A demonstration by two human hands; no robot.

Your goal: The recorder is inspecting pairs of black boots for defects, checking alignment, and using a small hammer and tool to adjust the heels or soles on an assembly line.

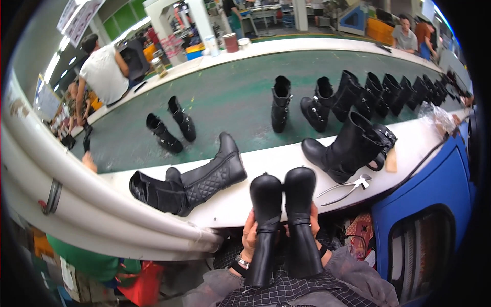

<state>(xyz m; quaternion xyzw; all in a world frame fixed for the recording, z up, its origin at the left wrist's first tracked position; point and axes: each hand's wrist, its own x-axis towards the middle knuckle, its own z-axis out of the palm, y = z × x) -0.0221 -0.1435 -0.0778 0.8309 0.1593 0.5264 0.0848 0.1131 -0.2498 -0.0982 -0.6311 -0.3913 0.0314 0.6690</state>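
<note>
A pair of black boots is held side by side in front of my body, toes away from me and shafts toward me. My left hand (249,234) grips the left boot (266,204) from its outer side, a watch on the wrist. Around the outer side of the right boot (300,197) is my right hand (314,221), mostly hidden behind it. Just beyond on the white ledge (276,156) lie metal pincers (345,189). Left of my hands a quilted black boot (207,176) rests on its side. Strapped black boots (350,146) stand at the right.
A green conveyor belt (225,102) runs past the ledge, carrying a row of black boots (371,94) and another pair (174,125) at left. White pipes (128,210) border my left; a blue machine (429,179) stands at right. A person in a white top (105,74) sits across the belt.
</note>
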